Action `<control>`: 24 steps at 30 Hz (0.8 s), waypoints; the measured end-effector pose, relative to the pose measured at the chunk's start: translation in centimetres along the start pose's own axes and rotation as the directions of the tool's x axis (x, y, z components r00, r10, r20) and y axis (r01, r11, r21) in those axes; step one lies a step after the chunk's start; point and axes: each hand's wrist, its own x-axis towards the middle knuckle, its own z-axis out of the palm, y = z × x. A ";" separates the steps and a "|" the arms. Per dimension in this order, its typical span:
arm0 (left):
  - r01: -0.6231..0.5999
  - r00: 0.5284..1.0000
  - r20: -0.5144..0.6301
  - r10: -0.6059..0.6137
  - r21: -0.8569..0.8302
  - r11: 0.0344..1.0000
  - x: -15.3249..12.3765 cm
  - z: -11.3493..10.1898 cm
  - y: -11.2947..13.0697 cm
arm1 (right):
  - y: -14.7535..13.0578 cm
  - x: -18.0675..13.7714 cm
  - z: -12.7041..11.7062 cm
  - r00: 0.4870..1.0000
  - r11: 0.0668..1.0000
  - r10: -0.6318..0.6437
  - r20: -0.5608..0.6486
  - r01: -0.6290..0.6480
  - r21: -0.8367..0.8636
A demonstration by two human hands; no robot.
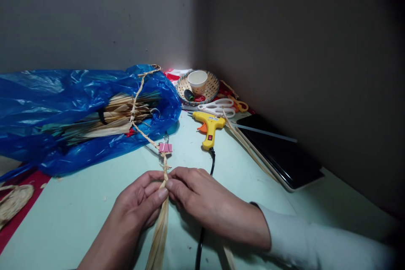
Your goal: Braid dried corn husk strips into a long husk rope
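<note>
Pale-green surface (72, 209): left hand (141, 202), right hand (202, 198) both clamped on slim tan fibre braid (165, 169); likely plaiting, next fold wanting tension.

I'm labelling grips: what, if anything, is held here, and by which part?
Left hand and right hand pinch the braid where it meets the loose strands, this side of the pink clip.
</note>
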 end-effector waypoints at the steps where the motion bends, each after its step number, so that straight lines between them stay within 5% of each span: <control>1: -0.004 1.000 -0.016 0.004 -0.001 1.000 0.0 0.1 0.0 | 0.0 0.0 0.0 1.000 1.000 -0.018 -0.004 0.018 -0.010; 4: -0.024 0.997 -0.075 0.028 0.045 0.999 -0.1 0.1 0.1 | -0.1 -0.1 -0.3 0.998 0.998 -0.059 -0.008 0.059 -0.023; 7: -0.089 0.990 -0.082 0.114 0.262 0.961 -0.2 -0.5 0.4 | -0.4 -0.3 -0.4 0.998 0.997 -0.043 -0.041 0.040 -0.064; 12: -0.194 0.936 -0.060 0.347 0.736 0.649 -0.5 -0.9 0.5 | -0.8 -0.4 -0.3 0.992 0.987 -0.061 -0.110 0.044 -0.151; 18: -0.201 0.855 -0.080 0.513 0.860 0.469 -1.5 0.0 0.6 | -0.5 -0.3 -0.3 0.982 0.990 -0.108 -0.152 0.092 -0.108; 21: -0.206 0.770 -0.113 0.628 0.888 0.411 -1.9 0.3 0.2 | -0.5 -0.4 -0.2 0.986 0.993 -0.097 -0.133 0.086 -0.086; 24: -0.322 0.669 0.003 0.744 0.902 0.286 -2.0 0.6 -1.5 | -0.4 -0.6 -0.2 0.991 0.995 -0.093 -0.101 0.089 -0.042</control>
